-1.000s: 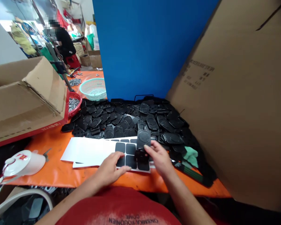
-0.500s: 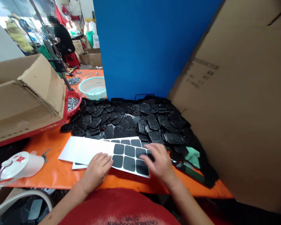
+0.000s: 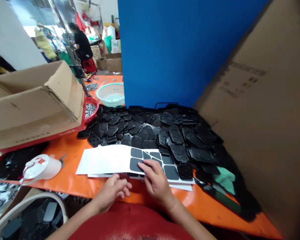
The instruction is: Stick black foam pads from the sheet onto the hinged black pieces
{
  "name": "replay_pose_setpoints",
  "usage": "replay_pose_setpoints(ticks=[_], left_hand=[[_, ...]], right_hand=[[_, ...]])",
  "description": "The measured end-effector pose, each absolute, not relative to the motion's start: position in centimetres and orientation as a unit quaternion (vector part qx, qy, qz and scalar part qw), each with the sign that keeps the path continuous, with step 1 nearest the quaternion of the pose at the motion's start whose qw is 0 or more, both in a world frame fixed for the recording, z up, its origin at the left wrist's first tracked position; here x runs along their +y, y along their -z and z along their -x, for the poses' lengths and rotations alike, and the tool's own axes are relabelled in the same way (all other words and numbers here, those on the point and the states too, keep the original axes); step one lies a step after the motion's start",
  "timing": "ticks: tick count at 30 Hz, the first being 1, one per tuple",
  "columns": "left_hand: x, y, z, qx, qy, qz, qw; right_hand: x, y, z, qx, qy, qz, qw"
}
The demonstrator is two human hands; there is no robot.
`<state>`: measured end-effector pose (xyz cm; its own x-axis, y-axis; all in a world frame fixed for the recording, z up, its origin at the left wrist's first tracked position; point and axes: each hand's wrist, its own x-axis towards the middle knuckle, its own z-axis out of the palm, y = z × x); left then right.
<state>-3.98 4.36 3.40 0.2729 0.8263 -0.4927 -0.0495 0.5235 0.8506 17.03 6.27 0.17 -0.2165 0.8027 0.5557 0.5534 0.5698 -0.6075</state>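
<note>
A white backing sheet with several black adhesive pads lies on the orange table in front of me. My right hand rests on the sheet, its fingertips pressing at the edge of one black pad. My left hand hovers at the table's near edge just below the sheet, fingers loosely curled, holding nothing I can see. Behind the sheet spreads a heap of black plastic parts.
An open cardboard box stands at the left, a big cardboard panel at the right, a blue board behind. A white cup-like object, a red tray of screws, a green basket and a green cloth lie around. A person sits far back.
The black part my right hand held a second ago is gone from it. My right hand moved left onto the pad sheet; my left hand drew back off the sheet.
</note>
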Motion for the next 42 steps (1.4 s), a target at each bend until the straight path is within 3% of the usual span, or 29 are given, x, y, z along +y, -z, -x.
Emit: replay_pose_setpoints(ticks=[2,6,14,18,24,28,34,42], left_hand=[[4.9,-3.7,3.3,0.480,-0.382,-0.225,0.757],[6.4,-4.1,1.9,0.485,-0.464,-0.143,0.727],[7.6,-3.4,-0.4,0.497,-0.426,-0.134,0.744],[7.5,-3.1,-0.6,0.506,-0.415,-0.129,0.745],[7.1,-2.7,0.4,0.522,-0.406,-0.115,0.741],[7.1,-2.5,1.5,0.543,-0.419,-0.121,0.718],[6.8,-2.7,1.0,0.539,-0.416,-0.158,0.715],[6.5,-2.1,1.5,0.551,-0.443,-0.117,0.698]], right_hand=[[5.9,0.2,-16.9,-0.772,-0.149,0.431,0.443],[5.0,0.9,-16.3,-0.781,-0.191,0.418,0.423],[5.8,0.8,-16.5,-0.763,-0.308,0.392,0.412],[6.7,1.2,-17.2,-0.797,-0.287,0.352,0.399],[6.8,1.5,-18.2,-0.825,-0.156,0.336,0.426],[6.8,0.8,-18.3,-0.817,-0.156,0.349,0.431],[7.8,-1.1,-17.5,-0.855,-0.151,0.335,0.366],[8.2,-0.9,-18.0,-0.862,-0.126,0.319,0.373]])
